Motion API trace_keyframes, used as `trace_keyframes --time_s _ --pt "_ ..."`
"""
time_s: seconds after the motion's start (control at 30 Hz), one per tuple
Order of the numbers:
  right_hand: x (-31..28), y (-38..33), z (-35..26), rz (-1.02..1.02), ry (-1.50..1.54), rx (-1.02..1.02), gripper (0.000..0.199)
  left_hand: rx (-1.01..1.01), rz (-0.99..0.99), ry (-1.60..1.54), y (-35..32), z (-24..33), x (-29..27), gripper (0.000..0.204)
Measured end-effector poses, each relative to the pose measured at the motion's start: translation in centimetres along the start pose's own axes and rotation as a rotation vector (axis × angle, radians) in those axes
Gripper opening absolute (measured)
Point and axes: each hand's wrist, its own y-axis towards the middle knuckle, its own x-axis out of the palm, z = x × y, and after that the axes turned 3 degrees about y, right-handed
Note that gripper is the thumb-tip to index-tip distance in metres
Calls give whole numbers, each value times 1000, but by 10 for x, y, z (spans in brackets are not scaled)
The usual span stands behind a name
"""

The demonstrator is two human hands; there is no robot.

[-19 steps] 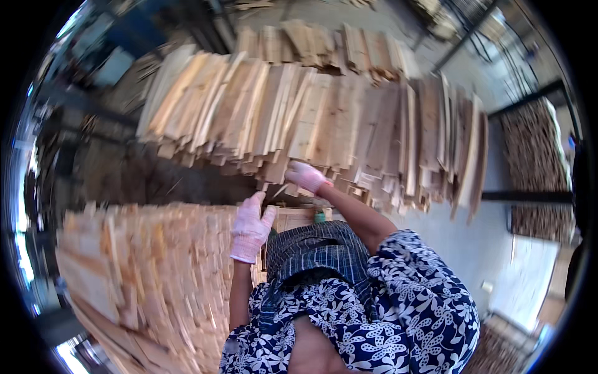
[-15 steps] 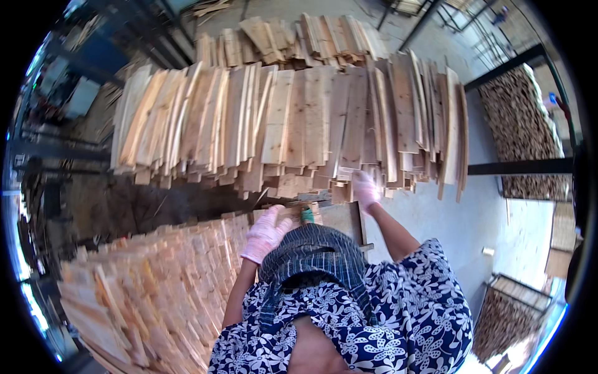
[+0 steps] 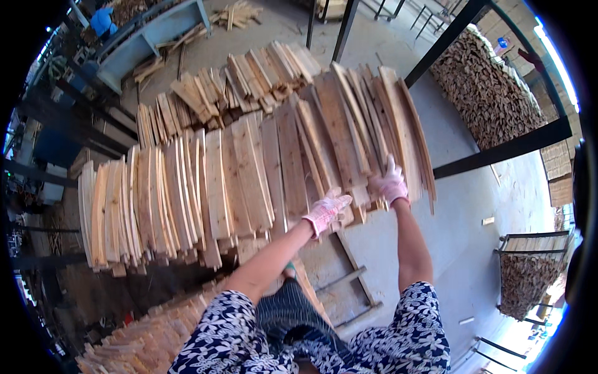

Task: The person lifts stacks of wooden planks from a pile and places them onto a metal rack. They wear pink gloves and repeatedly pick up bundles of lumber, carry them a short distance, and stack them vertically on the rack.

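Observation:
A wide row of wooden boards (image 3: 243, 168) lies across the scene with its near ends toward me. My left hand (image 3: 329, 212), in a pink-and-white glove, is at the near ends of the boards right of the middle, fingers stretched toward the right. Just beyond it my right hand (image 3: 391, 182), gloved alike, rests at the board ends near the row's right side. One of its fingers points up along a board and the others are spread. Neither hand visibly lifts a board, though the fingers' undersides are hidden.
A second stack of boards (image 3: 156, 333) stands at the lower left, close to my body. Behind the row lies another board pile (image 3: 261, 75). Dark metal posts (image 3: 504, 149) rise at the right. Large bundles of wood (image 3: 486, 87) stand beyond, and a metal frame (image 3: 358, 274) lies on the floor.
My view has turned and moved right along the row. My left hand has left the area by the lower stack and reached forward to the board ends; my right hand is farther along the row.

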Motion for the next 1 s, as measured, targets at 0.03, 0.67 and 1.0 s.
trace_keyframes --time_s 0.03,0.67,1.0 --pt "2 5 0 -30 76 48 107 -121 162 257 24 1 9 69" --pt "67 46 70 220 24 -278 73 -148 445 377 172 -1 -10 104" --pt "52 -30 -60 164 29 -151 66 -81 293 257 77 64 -27 81"
